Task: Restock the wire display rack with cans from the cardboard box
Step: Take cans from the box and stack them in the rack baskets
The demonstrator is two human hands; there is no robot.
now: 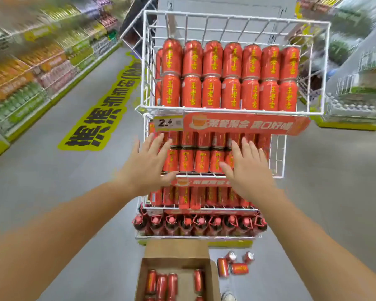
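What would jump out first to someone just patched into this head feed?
The white wire rack fills the centre, its top basket packed with two stacked rows of red cans. Both hands, left hand and right hand, are open and spread flat against the cans on the tier below. At the bottom edge sits the open cardboard box with a few cans left, and four loose cans lie on the floor to its right.

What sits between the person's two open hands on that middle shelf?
In the head view, between the left hand and right hand stand red cans, stacked two high on the wire rack.
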